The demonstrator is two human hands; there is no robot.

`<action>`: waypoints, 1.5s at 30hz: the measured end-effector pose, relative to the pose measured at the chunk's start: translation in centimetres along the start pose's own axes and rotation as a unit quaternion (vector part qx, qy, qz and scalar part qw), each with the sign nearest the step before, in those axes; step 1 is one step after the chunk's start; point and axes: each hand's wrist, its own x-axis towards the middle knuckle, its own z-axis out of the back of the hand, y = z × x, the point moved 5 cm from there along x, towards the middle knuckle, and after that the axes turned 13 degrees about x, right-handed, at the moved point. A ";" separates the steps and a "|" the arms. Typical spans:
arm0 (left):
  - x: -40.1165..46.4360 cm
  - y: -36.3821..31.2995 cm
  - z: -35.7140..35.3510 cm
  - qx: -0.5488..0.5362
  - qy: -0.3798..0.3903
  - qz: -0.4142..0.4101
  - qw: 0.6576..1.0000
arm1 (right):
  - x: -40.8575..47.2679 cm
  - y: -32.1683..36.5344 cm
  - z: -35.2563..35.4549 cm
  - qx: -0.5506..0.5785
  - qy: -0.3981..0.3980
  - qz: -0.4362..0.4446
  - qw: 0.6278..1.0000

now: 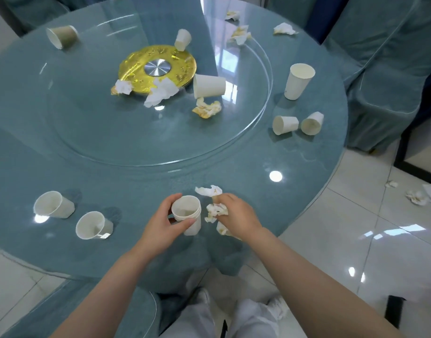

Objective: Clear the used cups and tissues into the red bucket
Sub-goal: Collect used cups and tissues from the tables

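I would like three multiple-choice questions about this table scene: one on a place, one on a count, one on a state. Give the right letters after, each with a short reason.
1. Where does the gold plate lie?
A. on the floor
B. on the glass turntable
C. on a chair

2. How many paper cups lie tipped over left of the left hand, at the near table edge?
A. two
B. none
C. five

3. What is the state of the cup in the left hand?
A. crushed flat
B. upside down
C. open end up, gripped by the fingers

Answers:
1 B: the plate sits at the middle of the turntable.
2 A: one cup and another lie there.
3 C: the held cup shows its open mouth, while the right hand holds a tissue.
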 end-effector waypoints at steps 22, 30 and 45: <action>4.6 -24.9 -36.8 0.087 0.195 -0.162 0.963 | -22.3 -26.8 32.1 0.145 -0.292 -0.169 0.930; 4.0 -32.8 -50.7 0.127 0.288 -0.237 0.919 | -31.0 -34.8 38.8 0.234 -0.438 -0.230 0.837; 12.1 -47.7 -73.5 0.235 0.411 -0.337 0.814 | -35.5 -49.7 50.8 0.324 -0.598 -0.314 0.663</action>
